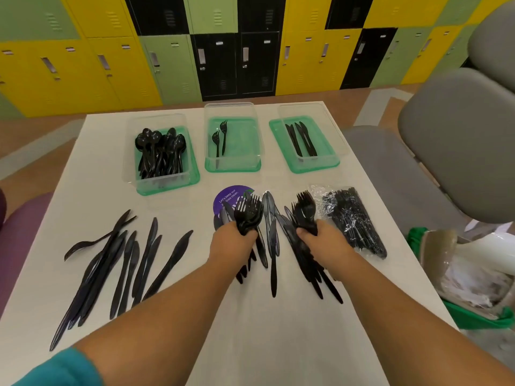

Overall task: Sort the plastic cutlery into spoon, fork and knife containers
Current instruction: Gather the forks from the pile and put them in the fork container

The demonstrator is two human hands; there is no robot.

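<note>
Three clear containers on green lids stand at the table's far side: the spoon container [131,168] is heaped with black spoons, the fork container [232,165] holds two forks, the knife container [328,162] holds three knives. My left hand [232,242] grips a bundle of black forks [248,213] with tines pointing away. My right hand [320,238] grips a second fork bundle [303,210]. Loose knives [271,232] lie between and under my hands. A spread of knives [122,263] lies at the left.
A plastic-wrapped pack of black cutlery [354,221] lies right of my right hand. A purple round sticker [227,199] sits on the white table [250,316]. Grey chairs [457,151] and a bag of wrappers [473,280] stand at the right. Lockers line the back.
</note>
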